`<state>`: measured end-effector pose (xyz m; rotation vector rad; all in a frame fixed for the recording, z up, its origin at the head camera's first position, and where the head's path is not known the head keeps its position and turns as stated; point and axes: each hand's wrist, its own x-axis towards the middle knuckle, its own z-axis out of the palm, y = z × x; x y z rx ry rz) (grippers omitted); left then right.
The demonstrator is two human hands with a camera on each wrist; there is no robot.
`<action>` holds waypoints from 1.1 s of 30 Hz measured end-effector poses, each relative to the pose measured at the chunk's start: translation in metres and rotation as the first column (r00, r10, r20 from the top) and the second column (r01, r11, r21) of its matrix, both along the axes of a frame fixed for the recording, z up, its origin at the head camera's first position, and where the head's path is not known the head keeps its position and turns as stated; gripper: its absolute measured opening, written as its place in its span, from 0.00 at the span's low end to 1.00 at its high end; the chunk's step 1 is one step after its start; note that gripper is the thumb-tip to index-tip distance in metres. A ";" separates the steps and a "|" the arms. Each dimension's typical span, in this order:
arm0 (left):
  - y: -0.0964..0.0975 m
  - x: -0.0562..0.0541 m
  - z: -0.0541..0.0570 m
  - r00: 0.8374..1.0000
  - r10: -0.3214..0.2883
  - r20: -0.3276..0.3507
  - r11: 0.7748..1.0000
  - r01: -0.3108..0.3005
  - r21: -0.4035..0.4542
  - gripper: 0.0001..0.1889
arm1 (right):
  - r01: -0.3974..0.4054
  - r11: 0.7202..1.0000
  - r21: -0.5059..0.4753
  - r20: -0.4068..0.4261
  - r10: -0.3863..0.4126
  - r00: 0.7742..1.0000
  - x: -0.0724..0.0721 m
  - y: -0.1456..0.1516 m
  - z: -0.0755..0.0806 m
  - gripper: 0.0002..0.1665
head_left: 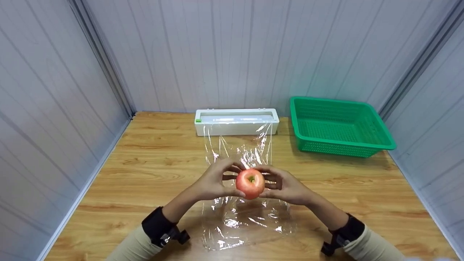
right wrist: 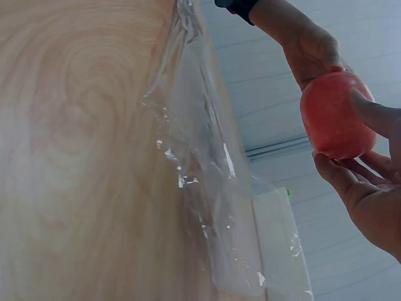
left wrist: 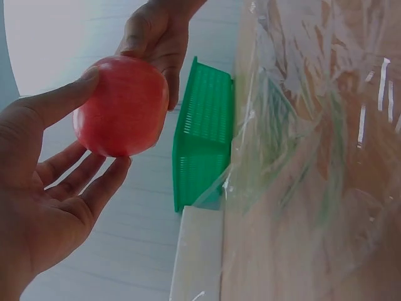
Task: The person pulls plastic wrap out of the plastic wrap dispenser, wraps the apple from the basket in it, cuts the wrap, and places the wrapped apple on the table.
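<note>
A red apple (head_left: 250, 183), stem side up, is held between both hands above a sheet of clear plastic wrap (head_left: 232, 223). My left hand (head_left: 214, 182) grips its left side, thumb at the near edge and fingers around the far side. From the right, my right hand (head_left: 288, 185) grips it the same way. Both wrist views show the apple (left wrist: 122, 106) raised off the table, with thumbs and fingertips on its skin. The wrinkled wrap runs from a white dispenser box (head_left: 237, 123) toward the table's near side, passing beneath the hands.
A green plastic basket (head_left: 344, 145) stands at the back right, beside the dispenser. Pale panel walls (head_left: 232, 54) enclose the wooden table (head_left: 145, 163) at the back and on both sides. Each wrist carries a black strap with a small camera.
</note>
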<state>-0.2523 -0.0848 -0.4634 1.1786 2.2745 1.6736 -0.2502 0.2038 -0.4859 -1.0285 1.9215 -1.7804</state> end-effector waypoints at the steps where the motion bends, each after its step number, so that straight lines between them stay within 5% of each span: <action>1: -0.001 0.000 -0.002 1.000 -0.003 0.002 1.000 0.003 -0.001 0.37 | -0.004 1.000 0.005 0.006 0.004 1.000 0.000 -0.001 -0.001 0.43; 14: -0.005 -0.004 -0.022 0.987 -0.031 0.159 0.994 0.047 -0.098 0.36 | -0.078 0.997 0.014 0.091 0.077 0.993 -0.003 -0.009 -0.030 0.47; 33: -0.004 -0.011 -0.042 0.982 -0.002 0.187 0.983 0.036 -0.178 0.36 | -0.054 0.990 0.129 0.142 0.036 0.989 -0.008 -0.008 -0.042 0.45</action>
